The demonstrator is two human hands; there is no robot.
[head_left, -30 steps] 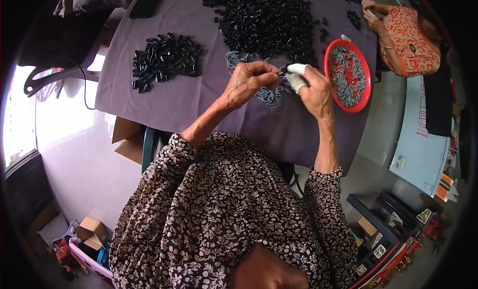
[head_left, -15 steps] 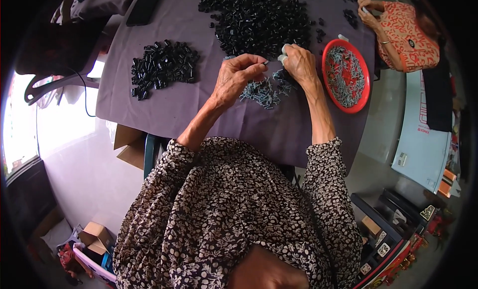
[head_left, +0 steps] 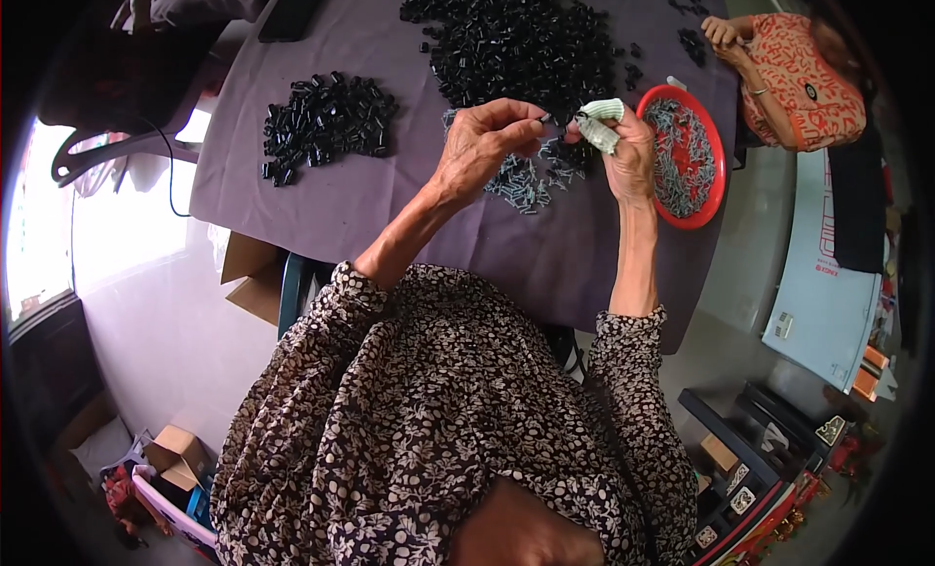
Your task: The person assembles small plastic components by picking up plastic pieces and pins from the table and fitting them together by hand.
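My left hand [head_left: 487,142] is closed in a pinch, with the tip of a small grey screw showing at its fingertips. Facing it, a short gap away, my right hand [head_left: 633,162] has pale cloth covers on its thumb and finger. A small black plastic piece [head_left: 581,116] shows at those fingertips, partly hidden. Beneath both hands lies a loose heap of grey screws [head_left: 526,188]. Just beyond them spreads a large pile of black plastic pieces [head_left: 516,55]. A smaller pile of similar black pieces [head_left: 326,128] sits left of my left hand.
A red plastic dish [head_left: 719,167] holding many grey screws stands right of my right hand. Purple cloth covers the table [head_left: 409,233]. Another person [head_left: 794,84] in an orange patterned top sits at the far right, hands together. A dark flat object [head_left: 292,11] lies at the far left.
My right hand has turned and come back toward me from the large pile, bringing a black piece near the left fingertips. My left hand has shifted slightly right, still pinching.
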